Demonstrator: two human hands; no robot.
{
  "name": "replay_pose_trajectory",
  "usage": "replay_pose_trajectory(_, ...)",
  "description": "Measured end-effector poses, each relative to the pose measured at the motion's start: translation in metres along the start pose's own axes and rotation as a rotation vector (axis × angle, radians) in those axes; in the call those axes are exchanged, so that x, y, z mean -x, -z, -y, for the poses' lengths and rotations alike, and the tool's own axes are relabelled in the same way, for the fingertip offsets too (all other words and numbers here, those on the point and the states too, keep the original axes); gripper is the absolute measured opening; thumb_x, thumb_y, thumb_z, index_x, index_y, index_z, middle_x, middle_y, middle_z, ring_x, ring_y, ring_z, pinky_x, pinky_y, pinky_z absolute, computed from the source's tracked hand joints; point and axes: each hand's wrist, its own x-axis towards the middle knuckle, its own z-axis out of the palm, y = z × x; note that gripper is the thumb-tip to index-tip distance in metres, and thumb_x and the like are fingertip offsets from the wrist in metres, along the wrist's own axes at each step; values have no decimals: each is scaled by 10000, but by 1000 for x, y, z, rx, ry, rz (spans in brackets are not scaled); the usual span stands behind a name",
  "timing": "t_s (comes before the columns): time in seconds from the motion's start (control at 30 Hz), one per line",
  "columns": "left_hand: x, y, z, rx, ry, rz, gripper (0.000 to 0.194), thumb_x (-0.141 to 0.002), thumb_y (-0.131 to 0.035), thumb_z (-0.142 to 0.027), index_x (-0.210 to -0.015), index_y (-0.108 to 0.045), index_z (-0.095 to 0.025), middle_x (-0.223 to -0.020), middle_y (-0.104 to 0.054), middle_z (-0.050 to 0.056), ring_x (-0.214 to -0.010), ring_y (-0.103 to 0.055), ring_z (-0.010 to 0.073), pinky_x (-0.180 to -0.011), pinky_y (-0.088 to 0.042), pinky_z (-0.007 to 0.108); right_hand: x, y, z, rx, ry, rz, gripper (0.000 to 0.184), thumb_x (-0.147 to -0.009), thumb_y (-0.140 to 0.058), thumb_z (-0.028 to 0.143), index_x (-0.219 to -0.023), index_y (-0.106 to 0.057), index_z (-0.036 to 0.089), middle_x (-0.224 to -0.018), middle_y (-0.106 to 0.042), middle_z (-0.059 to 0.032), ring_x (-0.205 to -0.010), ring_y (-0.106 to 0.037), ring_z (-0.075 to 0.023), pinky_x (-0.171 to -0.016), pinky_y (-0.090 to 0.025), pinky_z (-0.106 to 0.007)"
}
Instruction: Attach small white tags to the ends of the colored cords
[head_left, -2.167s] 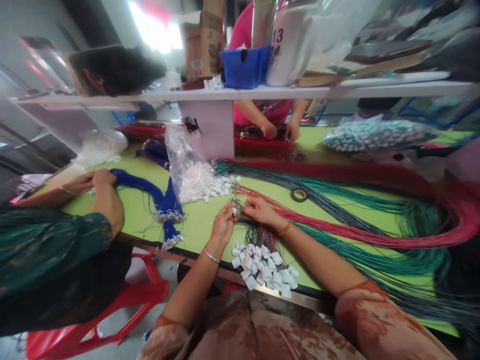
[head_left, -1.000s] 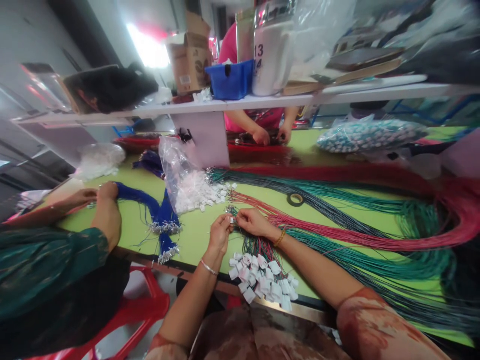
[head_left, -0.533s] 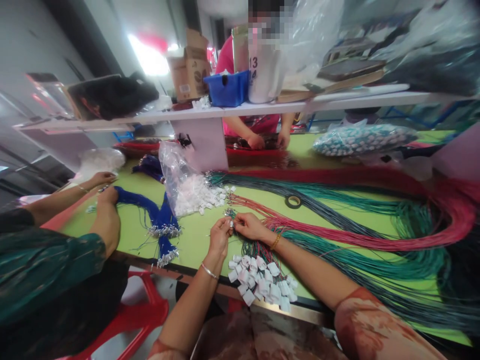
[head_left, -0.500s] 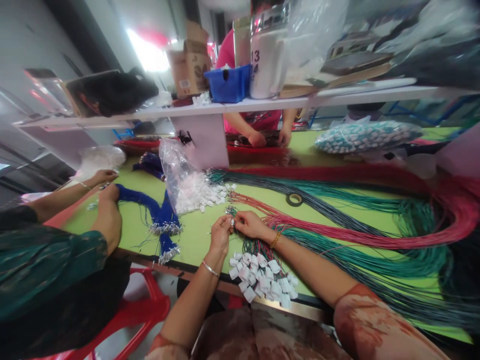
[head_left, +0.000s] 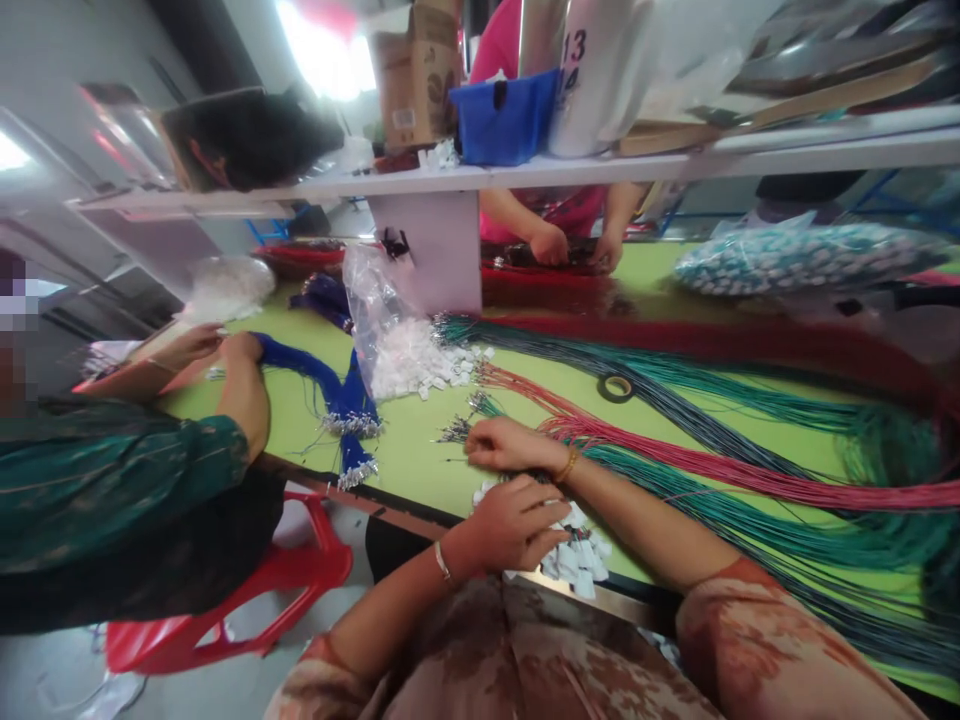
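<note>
Many white caps (head_left: 581,562) lie at the edge of the table (head_left: 409,455). The left hand (head_left: 517,525) is over them, fingers loosely spread. The right hand (head_left: 499,444) is curled beside the wire tips (head_left: 454,431); I can't tell if it holds any.

Assembly workshop, green workbench (head_left: 409,455), bundled wires (head_left: 750,482), co-workers (head_left: 127,490) alongside

I get blown-out glare from a bright patch (head_left: 330,50) at upper left, soft blur, and stretched outer edges.

The left fingers (head_left: 546,516) spread over white connectors (head_left: 582,566).
</note>
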Motion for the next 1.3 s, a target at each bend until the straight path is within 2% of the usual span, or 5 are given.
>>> replay_pose_trajectory(0.23, 18, 57, 111, -321, 897, -398, 233, -878, -492, -265, -1026, -625, -146, -896, -629, 107, -792, -579, 208, -764, -456, 346, -4, -28, 11, 443, -15, -30, 185, -892, -452, 242, -917, -604, 139, -936, -647, -128, -819, -582, -201, -708, -388, -290)
replay_pose_trajectory(0.4, 21, 77, 177, -441, 1069, -177, 170, -769, -568, -154, -930, -621, -153, -935, -596, 125, -894, -556, 259, -820, -415, 365, 3, -23, 4, 203, -28, -203, 115, -880, -437, 209, -852, -538, 161, -759, -598, -45, -649, -498, -136, -631, -353, -254)
replay_pose_trajectory(0.57, 26, 71, 165, -281, 1114, -285, 233, -687, -635, -143, -911, -581, -178, -728, -545, 14, -655, -491, 167, -668, -378, 293, -5, -20, -5, -326, -60, -389, 122, -838, -499, 278, -791, -527, 169, -685, -546, 9, -613, -461, -107, -591, -363, -222)
replay_pose_trajectory(0.87, 14, 67, 118, 1088, 1168, -599, 289, -628, -772, -263, -849, -655, -118, -636, -539, -13, -550, -482, 74, -546, -371, 209, -15, -18, -1, -558, -90, -512, 191, -776, -577, 349, -734, -559, 163, -683, -557, 12, -621, -463, -104, -608, -373, -231)
replay_pose_trajectory(1.3, 4, 51, 103, 1274, 1150, -618, 219, -663, -779, -240, -791, -652, -115, -668, -562, 0, -554, -476, 45, -501, -375, 147, -7, -9, -3, -607, -250, -445, 225, -735, -511, 348, -605, -494, 166, -543, -414, 46, -518, -330, -75, -493, -249, -213)
